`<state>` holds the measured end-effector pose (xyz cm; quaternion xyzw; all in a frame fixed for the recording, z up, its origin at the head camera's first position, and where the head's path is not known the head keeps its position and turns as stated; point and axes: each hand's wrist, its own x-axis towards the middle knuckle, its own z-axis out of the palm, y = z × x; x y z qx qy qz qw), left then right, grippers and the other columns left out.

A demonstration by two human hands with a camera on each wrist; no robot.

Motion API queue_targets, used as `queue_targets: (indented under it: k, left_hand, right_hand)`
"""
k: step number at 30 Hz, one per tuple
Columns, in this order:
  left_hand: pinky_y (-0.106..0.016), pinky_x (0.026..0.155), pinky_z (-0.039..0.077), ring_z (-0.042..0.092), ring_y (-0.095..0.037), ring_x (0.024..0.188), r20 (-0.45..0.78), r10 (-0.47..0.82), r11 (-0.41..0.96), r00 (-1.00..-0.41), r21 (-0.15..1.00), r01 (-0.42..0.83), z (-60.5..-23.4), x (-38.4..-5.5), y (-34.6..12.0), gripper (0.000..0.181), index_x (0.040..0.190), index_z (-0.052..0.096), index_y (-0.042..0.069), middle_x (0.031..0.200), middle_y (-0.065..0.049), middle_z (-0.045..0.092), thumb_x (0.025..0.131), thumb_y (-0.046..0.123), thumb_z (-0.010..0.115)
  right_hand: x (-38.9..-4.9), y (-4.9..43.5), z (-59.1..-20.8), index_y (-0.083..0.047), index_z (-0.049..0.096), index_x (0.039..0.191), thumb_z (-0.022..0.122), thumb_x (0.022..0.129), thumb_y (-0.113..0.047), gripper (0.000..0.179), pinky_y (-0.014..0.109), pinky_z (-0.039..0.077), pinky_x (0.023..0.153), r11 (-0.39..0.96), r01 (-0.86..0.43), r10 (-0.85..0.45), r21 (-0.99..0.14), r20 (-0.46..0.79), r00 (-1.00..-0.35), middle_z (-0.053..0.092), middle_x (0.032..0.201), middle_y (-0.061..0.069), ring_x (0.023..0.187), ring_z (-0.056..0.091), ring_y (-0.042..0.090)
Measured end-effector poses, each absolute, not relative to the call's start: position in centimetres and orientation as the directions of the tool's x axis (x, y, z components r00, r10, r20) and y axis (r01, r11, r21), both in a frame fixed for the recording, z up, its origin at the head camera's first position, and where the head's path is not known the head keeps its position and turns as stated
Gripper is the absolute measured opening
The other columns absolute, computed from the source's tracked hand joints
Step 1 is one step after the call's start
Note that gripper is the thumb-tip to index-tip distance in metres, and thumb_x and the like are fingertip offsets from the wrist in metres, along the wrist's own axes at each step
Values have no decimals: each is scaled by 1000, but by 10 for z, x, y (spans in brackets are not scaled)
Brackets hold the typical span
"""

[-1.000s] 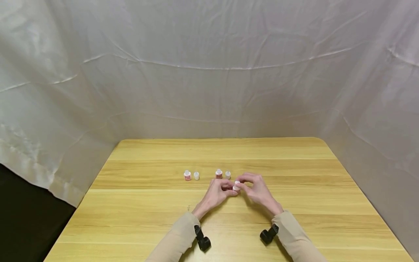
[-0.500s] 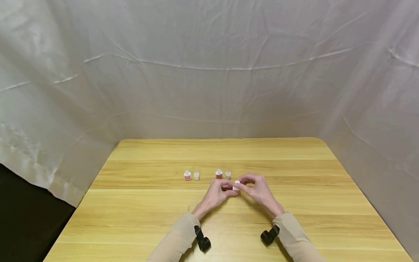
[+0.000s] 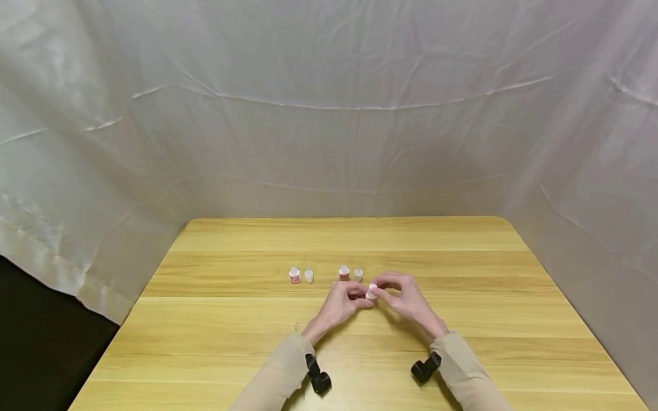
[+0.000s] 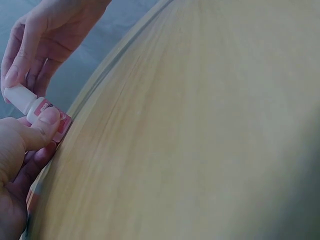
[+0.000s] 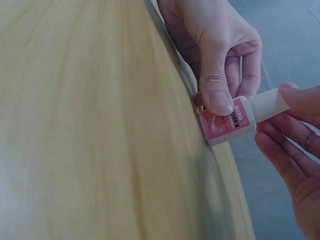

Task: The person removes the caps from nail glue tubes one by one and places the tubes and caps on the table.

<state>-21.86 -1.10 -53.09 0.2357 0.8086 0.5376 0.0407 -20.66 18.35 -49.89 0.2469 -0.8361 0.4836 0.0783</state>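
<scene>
A small white bottle (image 5: 227, 122) with a pink label stands on the wooden table, its body gripped by my left hand (image 3: 339, 302), the thumb across the label. On its neck sits a white cap (image 5: 270, 104), which my right hand (image 3: 408, 299) pinches between thumb and fingers. In the left wrist view the same bottle (image 4: 61, 127) shows below its cap (image 4: 21, 98). Whether the cap is tight cannot be told.
Behind my hands stand two similar bottles, one at left (image 3: 295, 276) and one nearer (image 3: 344, 274), with pale tops. Beside each is a small white cap, left (image 3: 309, 276) and right (image 3: 358, 275). Pale fabric (image 3: 329, 142) hangs behind the table (image 3: 247, 354).
My right fingers shift slightly round the cap, and the right wrist moves a little to the right. My left hand and the bottle stay in place.
</scene>
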Motion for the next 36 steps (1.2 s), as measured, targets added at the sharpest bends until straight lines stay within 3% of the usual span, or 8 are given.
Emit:
queue_targets:
  k: [7,14,21,25,31,36]
  left_hand:
    - [-17,81,58,76,-9,88,179,430,302,-885,895,328,-531,-218,-11,23,105,78,7,98,-9,80,83,11,82]
    - [-17,81,58,76,-9,88,176,431,309,-885,893,328,-532,-220,-11,23,105,78,8,98,-8,80,83,11,82]
    - [-17,81,58,75,-8,87,169,432,310,-886,895,322,-533,-220,-12,21,103,78,8,97,-8,80,83,11,82]
    - [-17,81,58,75,-7,86,164,432,313,-887,895,318,-532,-219,-12,21,103,78,8,97,-8,80,83,11,82]
    - [-17,81,58,76,-10,87,175,432,304,-885,895,326,-531,-219,-11,21,103,78,7,97,-9,80,82,10,82]
    - [-18,80,59,77,-14,88,192,435,287,-880,896,338,-531,-220,-11,20,102,78,7,96,-9,80,83,10,82]
  right_hand:
    - [-206,184,-499,-9,76,92,82,83,-10,11,23,60,76,415,-453,-281,-789,362,-889,77,86,4,77,68,1]
    - [-208,183,-497,-6,77,92,80,84,-8,8,24,61,77,424,-492,-308,-760,390,-868,77,87,7,78,72,12]
    - [-205,183,-492,1,76,99,74,88,-1,11,40,62,88,424,-499,-360,-756,365,-859,76,96,12,90,73,27]
    - [-207,186,-495,0,75,102,73,90,-6,13,39,61,90,410,-480,-373,-776,338,-864,76,99,10,93,72,23]
    - [-205,186,-494,-5,76,98,79,86,-11,14,30,61,82,414,-434,-319,-800,319,-893,77,92,9,83,71,14]
    - [-205,186,-493,-3,75,96,79,86,-8,12,33,61,83,407,-442,-303,-800,338,-891,77,90,11,82,70,15]
